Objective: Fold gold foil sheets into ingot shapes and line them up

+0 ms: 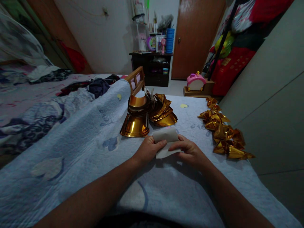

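Left hand [149,149] and right hand [187,150] pinch a pale, apparently folded paper sheet [166,141] over a blue quilt [90,148], between stacked gold foil sheets [144,115] and folded gold pieces [223,129].

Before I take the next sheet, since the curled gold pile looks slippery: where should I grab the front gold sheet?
Probably by the wide flared bottom edge of the front gold sheet, coming from the near side, past the left hand. That edge lies free on the blanket and faces the hands, while its narrow top is tucked against the curled stack.
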Demonstrator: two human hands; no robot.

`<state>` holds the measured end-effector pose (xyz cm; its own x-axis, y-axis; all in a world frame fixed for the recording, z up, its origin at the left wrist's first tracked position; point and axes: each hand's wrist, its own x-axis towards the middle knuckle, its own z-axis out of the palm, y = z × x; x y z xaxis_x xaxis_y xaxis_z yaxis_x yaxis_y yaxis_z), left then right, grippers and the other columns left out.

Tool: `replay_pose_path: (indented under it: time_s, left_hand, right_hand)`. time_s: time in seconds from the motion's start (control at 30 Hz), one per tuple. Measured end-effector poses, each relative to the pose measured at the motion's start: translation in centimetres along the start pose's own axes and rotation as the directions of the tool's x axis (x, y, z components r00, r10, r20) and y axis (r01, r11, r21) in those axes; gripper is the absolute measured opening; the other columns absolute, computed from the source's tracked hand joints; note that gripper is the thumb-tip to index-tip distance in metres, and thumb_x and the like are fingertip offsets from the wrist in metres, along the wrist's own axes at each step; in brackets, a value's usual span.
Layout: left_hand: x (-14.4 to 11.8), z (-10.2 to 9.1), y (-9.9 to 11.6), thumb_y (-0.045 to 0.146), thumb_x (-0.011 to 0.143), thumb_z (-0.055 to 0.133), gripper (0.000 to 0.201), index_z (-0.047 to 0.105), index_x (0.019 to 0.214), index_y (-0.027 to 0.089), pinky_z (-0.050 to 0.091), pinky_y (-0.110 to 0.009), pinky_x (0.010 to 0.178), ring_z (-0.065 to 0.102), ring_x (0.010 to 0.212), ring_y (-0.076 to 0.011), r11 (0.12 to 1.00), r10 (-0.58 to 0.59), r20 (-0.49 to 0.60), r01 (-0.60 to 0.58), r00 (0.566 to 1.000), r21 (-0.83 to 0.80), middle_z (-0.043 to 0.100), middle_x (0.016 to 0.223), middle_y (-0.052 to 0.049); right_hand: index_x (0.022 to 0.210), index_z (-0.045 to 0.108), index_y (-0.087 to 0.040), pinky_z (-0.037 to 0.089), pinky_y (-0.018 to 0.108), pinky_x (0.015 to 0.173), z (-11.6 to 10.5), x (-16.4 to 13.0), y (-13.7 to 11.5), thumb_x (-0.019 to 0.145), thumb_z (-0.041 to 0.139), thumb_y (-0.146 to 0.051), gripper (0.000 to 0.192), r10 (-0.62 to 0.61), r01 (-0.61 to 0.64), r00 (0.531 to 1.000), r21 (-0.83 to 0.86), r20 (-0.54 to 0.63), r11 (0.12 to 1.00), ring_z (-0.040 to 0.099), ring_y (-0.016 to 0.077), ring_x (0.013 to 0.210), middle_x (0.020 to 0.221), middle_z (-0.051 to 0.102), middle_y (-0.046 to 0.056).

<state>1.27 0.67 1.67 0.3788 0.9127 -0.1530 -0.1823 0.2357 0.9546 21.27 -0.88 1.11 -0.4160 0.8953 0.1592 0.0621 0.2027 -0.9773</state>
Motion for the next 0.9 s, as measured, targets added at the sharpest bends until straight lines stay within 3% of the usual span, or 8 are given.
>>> replay_pose_path:
  time_s: [0.13, 0.3, 0.5, 0.7, 0.9]
  left_hand:
    - [-0.1, 0.0, 0.2, 0.034, 0.078, 0.077, 0.032, 0.076, 0.1, 0.01, 0.046, -0.024, 0.058, 0.06, 0.06, -0.0132, 0.999, 0.024, 0.009, -0.025, 1.0, 0.042, 0.072, 0.076, -0.006]
    - [-0.2, 0.2, 0.3, 0.037, 0.077, 0.077, 0.026, 0.073, 0.081, 0.011, 0.041, -0.023, 0.049, 0.053, 0.049, -0.0106, 0.991, 0.071, -0.01, -0.069, 0.997, 0.118, 0.062, 0.058, -0.001]
    - [-0.2, 0.3, 0.0, 0.038, 0.076, 0.079, 0.03, 0.075, 0.088, 0.011, 0.045, -0.024, 0.052, 0.055, 0.052, -0.011, 0.993, 0.061, -0.005, -0.06, 0.998, 0.099, 0.068, 0.067, -0.004]
    - [-0.3, 0.4, 0.0, 0.037, 0.077, 0.08, 0.03, 0.078, 0.091, 0.01, 0.048, -0.024, 0.054, 0.059, 0.057, -0.0122, 0.995, 0.04, 0.009, -0.04, 0.999, 0.091, 0.073, 0.075, -0.008]
    - [-0.2, 0.4, 0.1, 0.035, 0.08, 0.077, 0.028, 0.079, 0.095, 0.011, 0.042, -0.022, 0.05, 0.056, 0.051, -0.0099, 0.99, 0.042, 0.035, -0.046, 0.999, 0.132, 0.072, 0.073, -0.007]
  right_hand:
    - [0.083, 0.078, -0.025, 0.049, 0.032, 0.073, 0.2, 0.0, -0.5, 0.083, 0.073, -0.027, 0.006, -0.012, 0.013, 0.999, 0.004, -0.04, 1.0, 0.059, 0.019, 0.089, 0.097, 0.061, 0.005]
    - [0.075, 0.068, -0.021, 0.043, 0.028, 0.062, 0.7, -0.2, -0.7, 0.083, 0.072, -0.027, 0.011, -0.029, 0.027, 0.98, -0.014, -0.196, 1.0, 0.054, 0.0144, 0.073, 0.088, 0.06, 0.002]
    - [0.076, 0.058, -0.021, 0.04, 0.026, 0.057, 1.1, -0.2, -0.2, 0.082, 0.069, -0.028, 0.015, 0.019, -0.024, 0.967, -0.018, -0.253, 1.0, 0.049, 0.0128, 0.066, 0.08, 0.055, -0.001]
    - [0.082, 0.051, -0.022, 0.04, 0.024, 0.055, 1.6, -0.1, -0.2, 0.079, 0.072, -0.031, 0.023, 0.09, -0.07, 0.958, 0.084, -0.274, 0.994, 0.049, 0.0113, 0.061, 0.07, 0.053, -0.004]
    - [0.111, 0.045, -0.028, 0.041, 0.022, 0.051, 1.9, 0.4, -0.2, 0.074, 0.076, -0.027, 0.048, 0.097, -0.022, 0.947, 0.242, -0.305, 0.97, 0.055, 0.0107, 0.059, 0.084, 0.061, -0.004]
